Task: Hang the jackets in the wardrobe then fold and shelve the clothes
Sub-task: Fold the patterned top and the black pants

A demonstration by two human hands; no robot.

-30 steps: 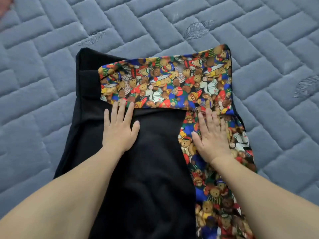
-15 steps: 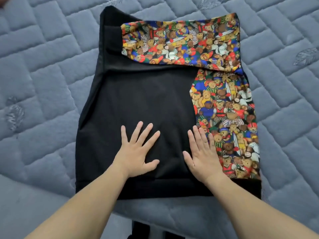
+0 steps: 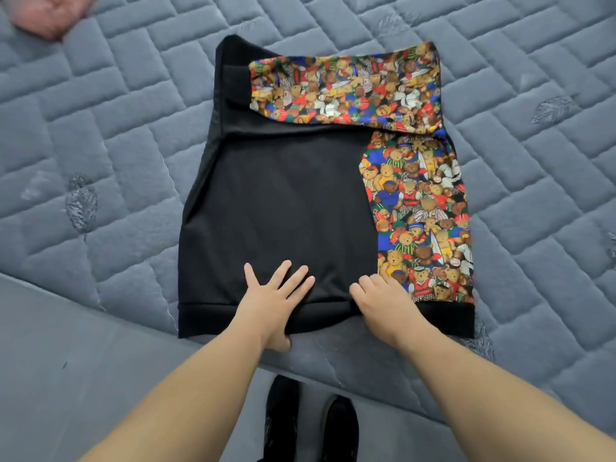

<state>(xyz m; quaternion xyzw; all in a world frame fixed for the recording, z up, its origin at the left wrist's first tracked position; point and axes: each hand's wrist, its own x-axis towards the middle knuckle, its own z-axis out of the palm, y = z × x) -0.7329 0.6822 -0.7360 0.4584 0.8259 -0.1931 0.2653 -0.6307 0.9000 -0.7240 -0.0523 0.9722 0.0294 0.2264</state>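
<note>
A black top (image 3: 276, 208) with teddy-bear print panels lies flat on the grey quilted bed cover (image 3: 100, 135). One printed sleeve (image 3: 343, 91) is folded across its upper part, and a printed strip (image 3: 423, 221) runs down its right side. My left hand (image 3: 273, 305) sits at the bottom hem (image 3: 200, 321), fingers spread on top and thumb tucked under the edge. My right hand (image 3: 380, 301) grips the hem beside it with curled fingers. Between the two hands the hem is lifted slightly off the bed.
The bed's near edge (image 3: 133, 345) runs just below the hem. My black shoes (image 3: 310, 425) stand on the floor under it. A blurred pink thing (image 3: 46, 15) lies at the far left corner of the cover.
Both hands slid down the black fabric from the middle to the bottom hem. The flat palms now take hold of the hem, which has begun to rise.
</note>
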